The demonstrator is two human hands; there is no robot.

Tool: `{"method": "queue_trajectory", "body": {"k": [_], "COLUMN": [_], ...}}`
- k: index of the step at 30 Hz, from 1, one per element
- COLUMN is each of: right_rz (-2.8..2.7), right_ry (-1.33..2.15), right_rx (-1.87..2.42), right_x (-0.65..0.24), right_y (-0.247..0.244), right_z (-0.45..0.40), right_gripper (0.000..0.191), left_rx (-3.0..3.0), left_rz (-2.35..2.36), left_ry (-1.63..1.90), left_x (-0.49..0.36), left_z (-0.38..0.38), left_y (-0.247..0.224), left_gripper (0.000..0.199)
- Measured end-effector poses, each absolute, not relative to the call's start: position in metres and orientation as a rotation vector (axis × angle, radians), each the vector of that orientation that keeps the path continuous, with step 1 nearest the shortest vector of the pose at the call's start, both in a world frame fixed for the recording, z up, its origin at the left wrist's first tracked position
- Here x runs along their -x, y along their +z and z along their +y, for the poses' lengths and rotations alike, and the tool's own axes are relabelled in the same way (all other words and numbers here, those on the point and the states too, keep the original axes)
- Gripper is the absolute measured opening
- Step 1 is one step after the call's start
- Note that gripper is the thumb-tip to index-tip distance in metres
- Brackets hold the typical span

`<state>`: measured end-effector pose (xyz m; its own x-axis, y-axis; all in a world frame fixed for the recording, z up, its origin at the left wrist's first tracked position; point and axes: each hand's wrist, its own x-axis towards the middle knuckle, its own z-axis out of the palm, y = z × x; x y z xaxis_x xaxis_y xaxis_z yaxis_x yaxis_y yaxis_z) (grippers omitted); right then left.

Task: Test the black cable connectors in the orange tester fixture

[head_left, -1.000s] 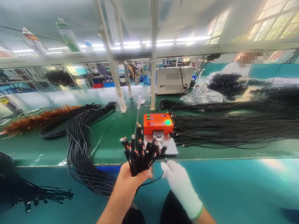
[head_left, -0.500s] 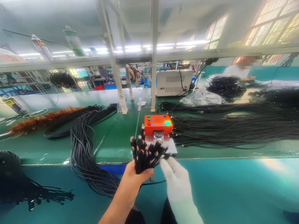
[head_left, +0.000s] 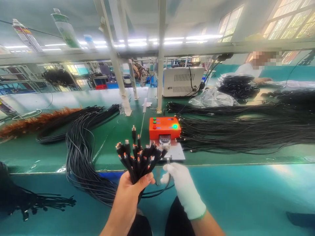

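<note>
Shiny green bench top (head_left: pixel 110 139) lies before you, and by its near edge your bare left hand (head_left: pixel 130 189) is curled snugly around a bunch of thin black cables (head_left: pixel 139 165), while your white-gloved right hand (head_left: pixel 182 186) is nearly closed, pinching one black cord (head_left: pixel 169 178). Each cord looks light and bendy, so hold it by its hard plug, where it shouldn't flop. Beyond sits an orange plastic box (head_left: pixel 162 129) with a green light (head_left: pixel 175 126).
</note>
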<state>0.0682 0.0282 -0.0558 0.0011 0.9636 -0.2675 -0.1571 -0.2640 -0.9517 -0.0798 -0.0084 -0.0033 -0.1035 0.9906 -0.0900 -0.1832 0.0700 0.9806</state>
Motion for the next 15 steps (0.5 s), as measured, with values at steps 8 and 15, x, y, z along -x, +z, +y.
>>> {"method": "queue_trajectory", "body": {"k": [8, 15], "right_rz": [-1.044, -1.050], "right_ry": [1.372, 1.333], "right_rx": [1.263, 1.269], "right_x": [-0.0662, -0.0653], "right_y": [-0.0496, -0.0472], "right_z": [0.0306, 0.0313], "right_gripper": [0.028, 0.031], "left_rx": [-0.964, -0.895], "left_rz": [1.206, 1.257], "left_ry": [1.280, 1.289], "left_x": [0.0789, 0.0779], "left_z": [-0.0074, -0.0077], "left_y": [-0.0019, -0.0032], "left_gripper": [0.012, 0.012]}}
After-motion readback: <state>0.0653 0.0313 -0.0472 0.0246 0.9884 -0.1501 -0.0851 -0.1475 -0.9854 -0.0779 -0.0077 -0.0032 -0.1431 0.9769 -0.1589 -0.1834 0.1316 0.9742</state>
